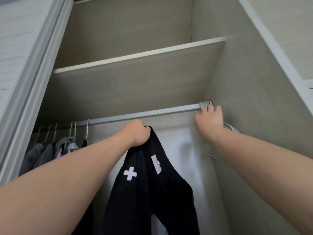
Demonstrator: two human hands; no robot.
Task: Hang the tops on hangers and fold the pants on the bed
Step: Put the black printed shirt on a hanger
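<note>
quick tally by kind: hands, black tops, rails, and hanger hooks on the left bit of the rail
hands: 2 (left hand, right hand)
black top with white cross: 1
grey metal rail: 1
white wire hanger hooks, left end: 6
total: 10
right-end hanger bundle: too packed to count

Before you, one open wardrobe.
- Back panel (135, 92): pale beige, fine wood grain.
- Shelf (138, 56): same beige, white front edge, spanning the full width above the rail.
- Rail (152, 114): grey ribbed bar, running under the shelf to the right side wall (245, 82).
- Sliding door (25, 65): on your left, pale grey frame, white lined panel.
- Frame post (271, 39): on your right, white.
- Bright white area (183, 150): low on the back; material unclear.
- Light: soft and even, dimmer under the shelf at your left.
</note>
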